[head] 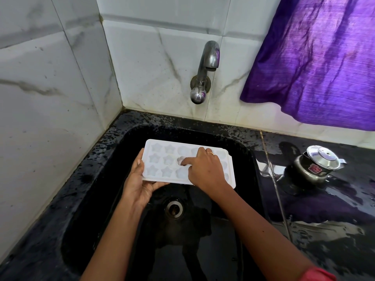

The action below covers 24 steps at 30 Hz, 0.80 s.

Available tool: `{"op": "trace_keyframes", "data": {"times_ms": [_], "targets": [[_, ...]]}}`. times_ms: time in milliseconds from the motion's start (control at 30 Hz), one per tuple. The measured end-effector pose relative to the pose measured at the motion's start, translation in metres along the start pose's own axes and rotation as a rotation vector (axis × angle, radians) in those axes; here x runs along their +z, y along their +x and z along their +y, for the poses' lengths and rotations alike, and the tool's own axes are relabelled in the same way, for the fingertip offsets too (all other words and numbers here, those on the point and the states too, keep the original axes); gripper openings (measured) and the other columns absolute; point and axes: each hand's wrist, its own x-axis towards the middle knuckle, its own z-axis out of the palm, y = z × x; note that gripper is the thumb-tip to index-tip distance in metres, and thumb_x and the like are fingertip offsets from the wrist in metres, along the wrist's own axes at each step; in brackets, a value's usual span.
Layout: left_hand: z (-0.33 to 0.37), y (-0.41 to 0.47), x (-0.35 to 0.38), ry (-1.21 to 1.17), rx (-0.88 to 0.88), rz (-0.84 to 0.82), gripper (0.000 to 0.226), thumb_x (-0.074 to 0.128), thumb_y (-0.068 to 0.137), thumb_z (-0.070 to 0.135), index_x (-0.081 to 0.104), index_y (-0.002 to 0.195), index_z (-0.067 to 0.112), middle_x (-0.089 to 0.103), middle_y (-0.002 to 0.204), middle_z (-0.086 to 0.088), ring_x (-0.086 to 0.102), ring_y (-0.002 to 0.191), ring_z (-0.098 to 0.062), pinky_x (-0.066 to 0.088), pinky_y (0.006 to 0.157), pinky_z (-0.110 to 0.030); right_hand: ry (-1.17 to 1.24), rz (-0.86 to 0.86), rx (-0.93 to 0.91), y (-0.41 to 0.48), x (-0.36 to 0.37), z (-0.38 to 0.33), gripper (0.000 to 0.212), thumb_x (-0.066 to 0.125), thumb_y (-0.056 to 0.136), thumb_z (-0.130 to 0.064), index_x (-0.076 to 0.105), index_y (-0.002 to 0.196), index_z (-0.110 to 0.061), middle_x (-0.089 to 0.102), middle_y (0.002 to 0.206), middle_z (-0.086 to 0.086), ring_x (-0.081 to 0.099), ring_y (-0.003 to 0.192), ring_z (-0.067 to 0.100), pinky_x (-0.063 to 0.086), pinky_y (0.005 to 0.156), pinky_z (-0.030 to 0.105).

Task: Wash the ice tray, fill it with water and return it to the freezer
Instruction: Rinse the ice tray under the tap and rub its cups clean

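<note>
Step in hand: washing, judged from the hands' positions. The ice tray [162, 159] is held over the black sink [97, 199], above and just beyond the drain [174, 208], clear of the basin floor.

Left hand [140, 179]: grasping the tray's left short end, thumb on the top rim, fingers beneath.

Right hand [205, 169]: lying over the right-centre of the tray and grasping nothing. Its index fingertip [185, 162] is extended into a middle-row cavity, apparently rubbing it.

The tap [207, 63] on the back wall shows no running water. Whether the cavities hold water cannot be told.

Orientation: cavities face up. The long axis runs left to right across the sink, the right end drawn slightly nearer the person and partly hidden by the right hand. The surface looks roughly level.

Next move, as a judgement: work through the remaining cavities, then open the tap and bring the tray beneath the spout. Filling will require it to be kept level.

Also noted: a lidded steel pot [316, 165] on the wet desk [324, 230] to the right, and a purple cloth [314, 57] hanging above.
</note>
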Motion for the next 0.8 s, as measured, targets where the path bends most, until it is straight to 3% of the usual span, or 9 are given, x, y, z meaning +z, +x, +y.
{"op": "trace_keyframes", "data": {"times_ms": [200, 433, 800], "targets": [[-0.001, -0.001, 0.001, -0.023, -0.001, -0.005, 0.033, 0.037, 0.101, 0.029, 0.049, 0.131, 0.028, 0.066, 0.11, 0.002, 0.064, 0.098, -0.024, 0.058, 0.054, -0.043, 0.04, 0.079, -0.034, 0.003, -0.009, -0.008, 0.042, 0.038, 0.094, -0.009, 0.061, 0.12, -0.032, 0.052, 0.109, 0.009, 0.046, 0.109, 0.026, 0.032, 0.077, 0.028], [-0.003, -0.005, 0.006, -0.052, -0.013, 0.016, 0.034, 0.033, 0.101, 0.028, 0.049, 0.132, 0.027, 0.064, 0.11, -0.001, 0.064, 0.094, -0.025, 0.056, 0.049, -0.04, 0.004, -0.045, -0.094, 0.013, -0.003, -0.023, 0.048, 0.038, 0.092, -0.006, 0.055, 0.129, -0.032, 0.054, 0.117, 0.009, 0.045, 0.113, 0.027, 0.036, 0.091, 0.032], [-0.001, -0.004, 0.003, -0.058, -0.012, 0.018, 0.036, 0.033, 0.101, 0.029, 0.048, 0.134, 0.027, 0.065, 0.113, -0.001, 0.064, 0.097, -0.026, 0.057, 0.052, -0.042, -0.081, -0.024, -0.136, 0.017, 0.004, -0.023, 0.047, 0.037, 0.094, -0.009, 0.053, 0.129, -0.037, 0.054, 0.114, 0.008, 0.047, 0.109, 0.027, 0.031, 0.092, 0.033]]}}
